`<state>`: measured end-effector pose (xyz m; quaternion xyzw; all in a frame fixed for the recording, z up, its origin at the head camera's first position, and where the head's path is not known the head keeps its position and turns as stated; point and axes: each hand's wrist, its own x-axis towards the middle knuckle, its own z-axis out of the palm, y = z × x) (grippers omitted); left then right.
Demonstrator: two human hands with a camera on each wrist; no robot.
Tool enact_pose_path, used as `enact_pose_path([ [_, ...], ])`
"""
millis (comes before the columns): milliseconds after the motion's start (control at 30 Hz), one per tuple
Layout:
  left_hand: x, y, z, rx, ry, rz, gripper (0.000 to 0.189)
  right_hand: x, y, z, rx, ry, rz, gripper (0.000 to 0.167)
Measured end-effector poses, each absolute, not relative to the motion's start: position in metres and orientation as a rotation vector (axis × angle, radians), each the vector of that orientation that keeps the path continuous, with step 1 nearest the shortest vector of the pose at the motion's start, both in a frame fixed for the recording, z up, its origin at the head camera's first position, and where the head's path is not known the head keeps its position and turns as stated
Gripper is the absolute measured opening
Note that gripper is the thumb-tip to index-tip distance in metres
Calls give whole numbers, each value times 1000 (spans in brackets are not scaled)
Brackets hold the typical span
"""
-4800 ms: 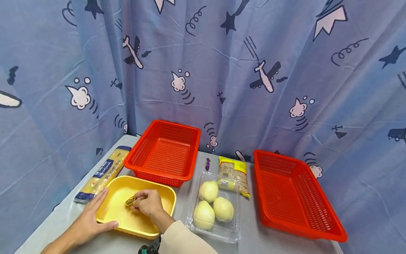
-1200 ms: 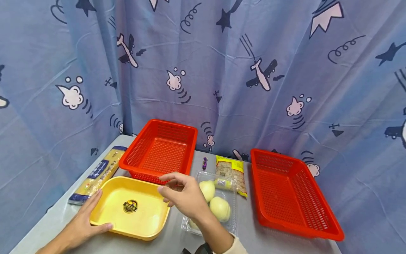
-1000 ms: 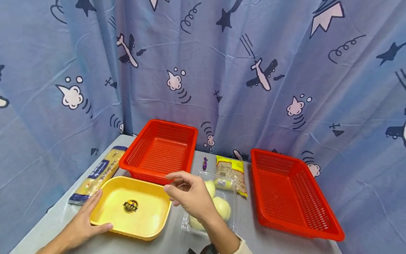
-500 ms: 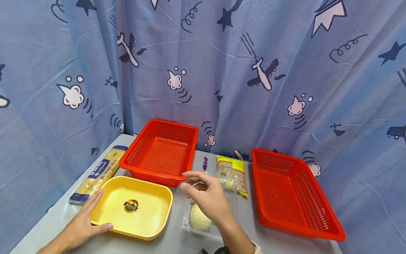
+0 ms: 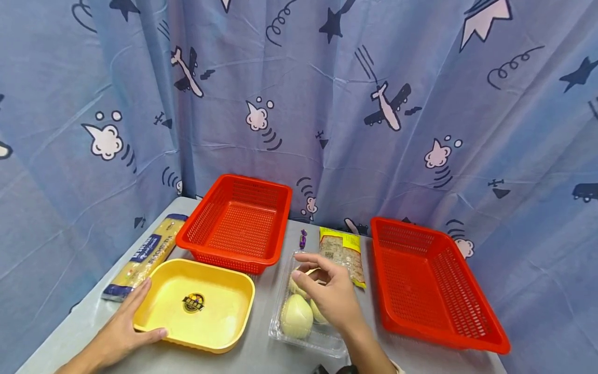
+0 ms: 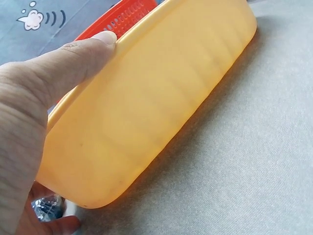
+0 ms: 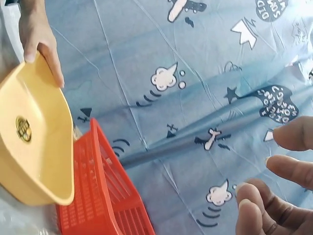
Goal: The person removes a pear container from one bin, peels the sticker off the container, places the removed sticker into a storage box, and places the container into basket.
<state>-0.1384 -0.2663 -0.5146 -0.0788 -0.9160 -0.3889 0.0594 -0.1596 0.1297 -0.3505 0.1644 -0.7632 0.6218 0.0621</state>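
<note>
Grey tabletop (image 5: 257,332), right grip (image 5: 334,293) shifted rightward, over fruit (image 5: 297,317)

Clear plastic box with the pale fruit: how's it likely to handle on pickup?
Clear box probably flexes a bit; its see-through walls look thin. Load likely shifts or rolls when tilted: the pale fruit are rounded, with bare box floor showing in front of them. Plastic may be slippery, given its shiny, smooth look.

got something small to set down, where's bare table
Bare table lies in front of the yellow tub and between the clear box and right red basket. Crowded: at left, long packet, tub and left red basket sit close.
</note>
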Motion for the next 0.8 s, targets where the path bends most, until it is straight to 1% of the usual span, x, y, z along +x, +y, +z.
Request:
enact_pose_path([
  [367, -138, -266, -512, -249, -2773, -1172, 115, -166, 159, -361, 407, -2269, 1846, 27],
  [800, -138, -266, -512, -239, -2791, -1170, 113, -178, 193, -387, 163, -2281, 1751, 29],
])
